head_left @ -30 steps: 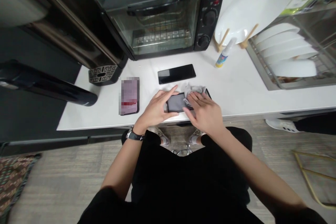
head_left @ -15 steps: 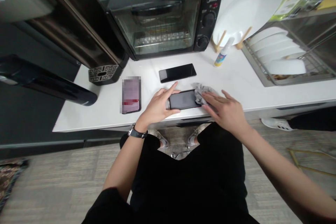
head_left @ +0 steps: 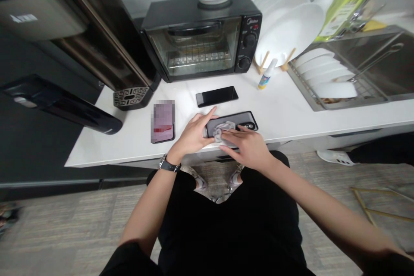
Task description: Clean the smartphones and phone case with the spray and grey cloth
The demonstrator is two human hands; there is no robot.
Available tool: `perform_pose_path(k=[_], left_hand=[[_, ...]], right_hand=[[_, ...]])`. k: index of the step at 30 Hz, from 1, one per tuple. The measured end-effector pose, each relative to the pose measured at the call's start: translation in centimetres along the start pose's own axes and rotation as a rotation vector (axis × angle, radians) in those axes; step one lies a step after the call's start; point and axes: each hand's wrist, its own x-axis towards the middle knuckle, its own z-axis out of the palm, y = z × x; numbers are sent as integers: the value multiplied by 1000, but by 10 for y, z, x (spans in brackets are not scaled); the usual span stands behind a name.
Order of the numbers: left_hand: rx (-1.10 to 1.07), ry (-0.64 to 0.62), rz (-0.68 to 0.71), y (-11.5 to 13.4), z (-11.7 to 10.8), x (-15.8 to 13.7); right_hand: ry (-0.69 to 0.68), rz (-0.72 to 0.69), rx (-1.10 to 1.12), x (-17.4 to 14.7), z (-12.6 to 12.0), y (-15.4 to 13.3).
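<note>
On the white counter (head_left: 300, 118), near its front edge: grey phone (head_left: 236, 119) lying flat, back up, camera bump (head_left: 249, 125) at the right end. Left hand (head_left: 191, 135): thumb and forefinger clamped on the phone's long edges at its left end. Right hand (head_left: 254, 148): fingers over a crumpled cloth (head_left: 224, 127) on the phone's back, thumb apart from them; cannot tell whether they pinch the cloth or only press it. Step in hand, judged: wiping the back. Next move seems to call for a steady left-hand hold and light pressure across the uncovered area. Black phone (head_left: 217, 96) lies just beyond, apart.
</note>
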Motion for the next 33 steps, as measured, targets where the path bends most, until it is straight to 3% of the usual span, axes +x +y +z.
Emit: perform_pose_path(k=[4, 7, 13, 17, 23, 26, 29, 33], left_hand=[[-18, 0, 2, 4, 0, 2], [-35, -4, 20, 3, 2, 6], [-29, -2, 47, -1, 3, 7], [-15, -13, 34, -2, 1, 4], [-11, -20, 32, 1, 0, 5], [-28, -22, 26, 2, 2, 8], [-35, -18, 55, 1, 2, 9], [-34, -16, 48, -1, 1, 5]], right_hand=[[30, 94, -142, -29, -27, 36], [79, 121, -211, -29, -23, 44], [110, 109, -89, 18, 24, -6], [52, 0, 57, 25, 31, -23], [25, 63, -13, -22, -11, 30], [68, 131, -140, -23, -21, 48], [97, 155, -198, -2, -5, 32], [62, 12, -64, 23, 27, -12]])
